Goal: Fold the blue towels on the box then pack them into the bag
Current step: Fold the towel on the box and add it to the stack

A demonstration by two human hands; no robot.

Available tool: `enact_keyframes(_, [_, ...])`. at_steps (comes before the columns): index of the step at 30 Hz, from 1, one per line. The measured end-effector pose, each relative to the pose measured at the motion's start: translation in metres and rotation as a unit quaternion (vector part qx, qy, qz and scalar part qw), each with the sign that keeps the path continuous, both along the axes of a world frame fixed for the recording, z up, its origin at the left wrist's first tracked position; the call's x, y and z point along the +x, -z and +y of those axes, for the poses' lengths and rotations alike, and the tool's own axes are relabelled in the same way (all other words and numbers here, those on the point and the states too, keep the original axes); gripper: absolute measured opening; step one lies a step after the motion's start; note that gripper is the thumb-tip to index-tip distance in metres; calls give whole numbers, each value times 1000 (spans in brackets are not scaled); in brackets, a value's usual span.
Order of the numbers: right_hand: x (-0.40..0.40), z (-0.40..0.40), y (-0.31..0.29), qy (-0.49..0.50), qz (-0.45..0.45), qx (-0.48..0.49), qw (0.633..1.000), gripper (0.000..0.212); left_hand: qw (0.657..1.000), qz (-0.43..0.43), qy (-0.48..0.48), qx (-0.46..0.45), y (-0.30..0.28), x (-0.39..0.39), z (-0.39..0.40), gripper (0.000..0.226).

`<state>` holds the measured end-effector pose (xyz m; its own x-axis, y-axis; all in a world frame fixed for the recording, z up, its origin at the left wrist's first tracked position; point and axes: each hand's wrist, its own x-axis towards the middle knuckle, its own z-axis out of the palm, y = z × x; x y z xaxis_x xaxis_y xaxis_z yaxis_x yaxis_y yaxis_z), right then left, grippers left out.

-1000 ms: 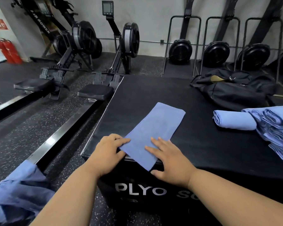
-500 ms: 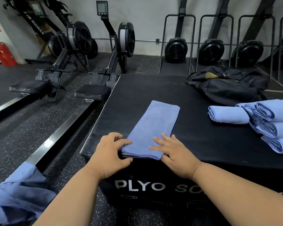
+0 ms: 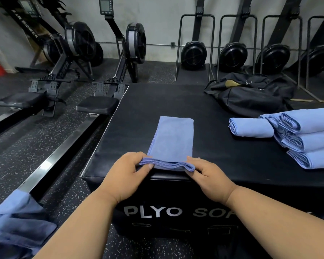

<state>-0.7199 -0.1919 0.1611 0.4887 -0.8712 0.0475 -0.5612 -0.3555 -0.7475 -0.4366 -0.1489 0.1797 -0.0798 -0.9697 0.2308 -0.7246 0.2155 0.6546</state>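
Here both hands (image 3: 128, 174) (image 3: 209, 177) pinch the towel's (image 3: 173, 139) near corners.

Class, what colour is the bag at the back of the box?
Black, in the head view: bag.

I am looking into a gym. Two rowing machines (image 3: 94, 58) stand at the upper left of the frame on black speckled rubber flooring (image 3: 17, 161), one marked "AIR ROWER". Along the grey wall at the upper right, more machines with round black flywheels (image 3: 194, 54) are stored upright. In the lower centre sits a black padded box (image 3: 176, 212) printed "PLYO", a jump-training block. A black duffel bag (image 3: 251, 96) rests on its far right corner.
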Motion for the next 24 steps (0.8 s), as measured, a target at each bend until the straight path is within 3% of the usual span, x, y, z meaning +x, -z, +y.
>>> enact_keyframes(1, [0, 0, -1, 16, -32, 9, 999, 24, 1000, 12, -13, 20, -1, -3, 0, 16])
enact_keyframes(7, [3, -2, -2, 87, -92, 55, 990, 39, 994, 49, -63, 77, 7, -13, -8, 23])
enact_keyframes(12, [5, -10, 2, 131, -32, 44, 990, 38, 984, 91, -116, 105, 10, -16, -14, 25])
enact_keyframes(19, [14, -16, 6, 188, 92, -12, 978, 48, 972, 54, -187, 128, 9, -27, -23, 47])
enact_keyframes(24, [19, -18, 8, 232, 102, -27, 967, 48, 968, -32, -229, 92, 6, -36, -23, 32])
